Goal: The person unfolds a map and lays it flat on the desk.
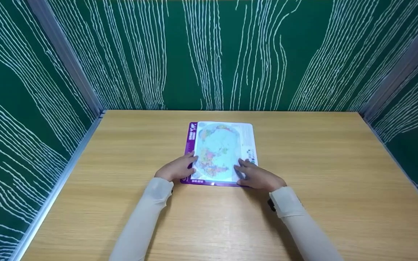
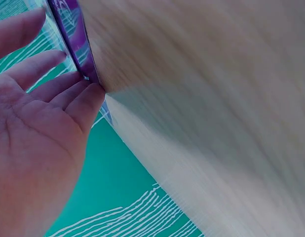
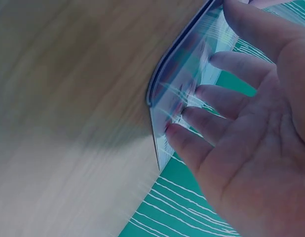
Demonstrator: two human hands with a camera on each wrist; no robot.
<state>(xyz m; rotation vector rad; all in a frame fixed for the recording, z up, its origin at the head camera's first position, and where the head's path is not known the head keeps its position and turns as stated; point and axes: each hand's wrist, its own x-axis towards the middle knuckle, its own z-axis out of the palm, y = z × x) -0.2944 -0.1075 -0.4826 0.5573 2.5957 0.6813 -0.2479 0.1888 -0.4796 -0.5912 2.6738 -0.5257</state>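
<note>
A flat, glossy world map (image 1: 218,145) with a purple border lies on the wooden table, turned sideways to the head view. At its lower left edge is my left hand (image 1: 175,169), fingers spread; in the left wrist view the fingertips of that hand (image 2: 39,123) touch the map's purple edge (image 2: 81,47). My right hand (image 1: 261,177) lies over the lower right corner. The right wrist view shows the extended fingers of this hand (image 3: 251,133) resting on the shiny map surface (image 3: 184,74). Neither hand curls round the map.
The wooden table (image 1: 321,152) spreads around the map on all sides. Green panels with white wavy lines (image 1: 230,54) enclose it at the back, left and right. Metal posts (image 1: 67,54) stand at the back corners.
</note>
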